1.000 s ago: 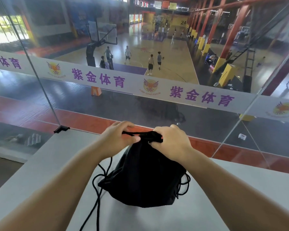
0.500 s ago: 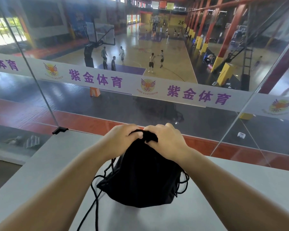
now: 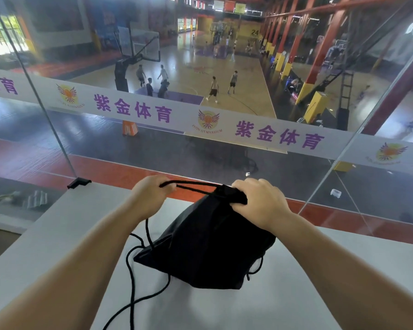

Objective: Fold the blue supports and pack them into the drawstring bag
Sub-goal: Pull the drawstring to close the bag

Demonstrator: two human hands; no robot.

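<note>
Head view gives me the whole scene from above the two bare arms. The black drawstring bag (image 3: pixel 208 244) sits on the pale grey ledge (image 3: pixel 296 294), its bulging body resting on the surface and its gathered mouth pulled up toward the glass. My left hand (image 3: pixel 150 196) is curled into a fist around the black drawstring cord (image 3: pixel 191 185), which runs taut from that fist across to the bunched neck of the bag. My right hand (image 3: pixel 260 201) is clenched on the gathered top of the bag, fingers wrapped over the puckered fabric, thumb side facing the left hand. The two hands are apart, with the stretched cord bridging the gap between them.

More cord loops down from under the left wrist, trails beside the bag's left corner and runs off toward the lower edge of the frame. Another short loop of cord shows at the bag's right side, lying against the ledge.

I cannot see any blue supports; the bag's fabric hides whatever is inside.

Beyond the ledge stands a glass panel (image 3: pixel 105 151) carrying a white banner strip (image 3: pixel 177 115) with purple characters and a winged emblem. A small black clamp (image 3: pixel 78 182) holds the glass at the ledge's far left corner. Through the glass, well below, lies a basketball court (image 3: pixel 212 75) with several players, a hoop stand (image 3: pixel 122 75) and red columns along the right.
</note>
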